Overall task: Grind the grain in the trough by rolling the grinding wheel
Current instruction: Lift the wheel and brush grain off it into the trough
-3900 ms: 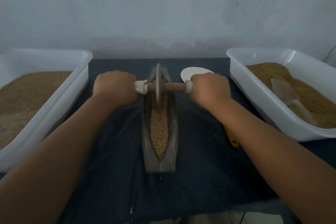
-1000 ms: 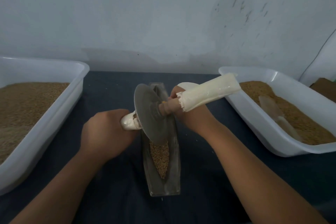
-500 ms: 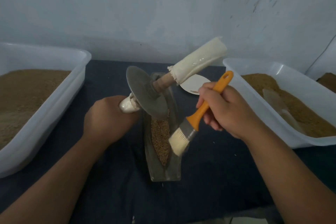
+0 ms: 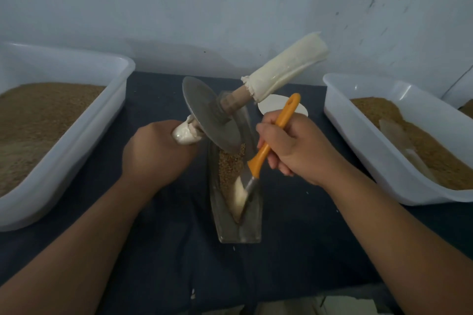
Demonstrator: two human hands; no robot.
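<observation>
A narrow metal trough (image 4: 253, 227) lies lengthwise on the dark cloth, with brown grain (image 4: 230, 163) in its channel. The grinding wheel (image 4: 208, 116) is lifted and tilted over the far half of the trough, its right cloth-wrapped handle (image 4: 286, 71) pointing up to the right. My left hand (image 4: 156, 153) grips the wheel's left handle. My right hand (image 4: 297, 149) grips an orange-handled brush (image 4: 271, 143). The brush's pale bristles (image 4: 239, 195) press into the near end of the trough's channel.
A white tub (image 4: 76, 140) of brown grain stands at the left. Another white tub (image 4: 358, 140) at the right holds grain and a clear scoop (image 4: 399, 140). A small white disc (image 4: 275, 107) lies behind the trough. A pale wall rises just behind the table.
My right hand let go of the wheel's right handle and took up the brush, whose bristles have gone down into the trough. My left hand keeps the wheel lifted and tilted.
</observation>
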